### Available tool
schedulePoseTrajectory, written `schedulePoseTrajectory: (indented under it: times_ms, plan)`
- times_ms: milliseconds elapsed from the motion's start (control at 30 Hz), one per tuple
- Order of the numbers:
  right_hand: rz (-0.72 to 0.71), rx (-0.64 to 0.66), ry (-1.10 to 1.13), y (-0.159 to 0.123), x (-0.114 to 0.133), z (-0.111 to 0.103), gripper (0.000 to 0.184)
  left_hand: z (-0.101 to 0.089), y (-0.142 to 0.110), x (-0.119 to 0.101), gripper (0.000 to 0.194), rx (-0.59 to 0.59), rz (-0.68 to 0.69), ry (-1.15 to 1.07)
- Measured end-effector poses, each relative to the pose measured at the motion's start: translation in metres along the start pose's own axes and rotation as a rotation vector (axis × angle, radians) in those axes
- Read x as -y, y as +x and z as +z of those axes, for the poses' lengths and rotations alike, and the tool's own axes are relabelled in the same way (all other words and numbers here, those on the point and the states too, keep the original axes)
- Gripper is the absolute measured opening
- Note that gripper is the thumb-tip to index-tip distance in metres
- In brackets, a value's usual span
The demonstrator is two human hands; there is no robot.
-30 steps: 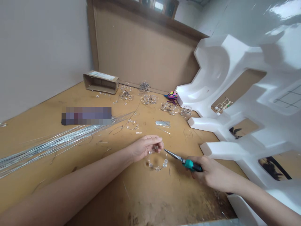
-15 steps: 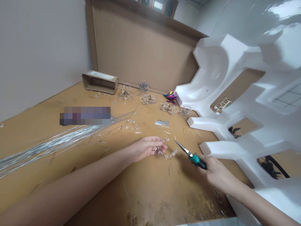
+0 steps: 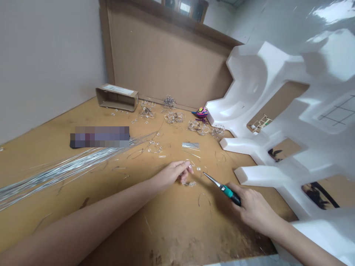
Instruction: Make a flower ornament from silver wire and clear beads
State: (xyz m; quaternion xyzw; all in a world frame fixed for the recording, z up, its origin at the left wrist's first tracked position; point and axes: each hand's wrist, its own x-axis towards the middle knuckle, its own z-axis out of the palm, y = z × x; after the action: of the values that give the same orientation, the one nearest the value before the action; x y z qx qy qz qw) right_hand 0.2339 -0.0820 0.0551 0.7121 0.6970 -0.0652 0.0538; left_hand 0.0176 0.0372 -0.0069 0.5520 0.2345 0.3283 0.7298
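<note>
My left hand (image 3: 172,174) rests low over the wooden worktop (image 3: 155,221), its fingers pinching a thin wire strung with clear beads (image 3: 190,183). One more bead (image 3: 199,169) sits just past the fingertips, and part of the wire is hidden under them. My right hand (image 3: 253,210) grips needle-nose pliers (image 3: 223,189) with teal handles. The pliers' steel tips point left towards the beads and stop a little short of them.
A long bundle of silver wires (image 3: 63,173) lies at the left. Several beaded wire pieces (image 3: 174,117) and a cardboard box (image 3: 117,98) stand further back. A colourful toy (image 3: 202,112) sits beside large white moulded foam packaging (image 3: 263,111) on the right.
The beaded wire no longer forms the wider loop and now lies gathered near my left fingers. My right hand and the pliers have moved slightly left.
</note>
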Motion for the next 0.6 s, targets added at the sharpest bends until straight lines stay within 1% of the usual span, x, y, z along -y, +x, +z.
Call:
schedulePoseTrajectory:
  times_ms: [100,200,300,433,533,600]
  plan:
    - [-0.005,-0.009,0.000,0.001,0.001,-0.003,0.004,0.001,0.001,0.000,0.038,0.007,-0.004,0.079]
    - [-0.021,-0.009,-0.006,0.002,0.001,-0.004,0.007,0.001,0.001,0.000,0.037,-0.005,-0.019,0.109]
    - [-0.022,-0.021,-0.037,0.003,0.003,-0.004,0.006,0.001,0.001,-0.001,0.037,0.004,-0.018,0.143]
    - [0.005,-0.075,-0.121,0.005,0.010,-0.004,0.004,0.003,0.000,-0.002,0.039,0.033,-0.019,0.202]
    - [0.000,-0.088,-0.157,0.006,0.016,-0.006,0.006,0.004,-0.001,-0.003,0.043,0.037,-0.022,0.232]
    - [-0.001,-0.091,-0.165,0.006,0.020,-0.007,0.007,0.005,-0.001,-0.003,0.042,0.030,-0.028,0.243]
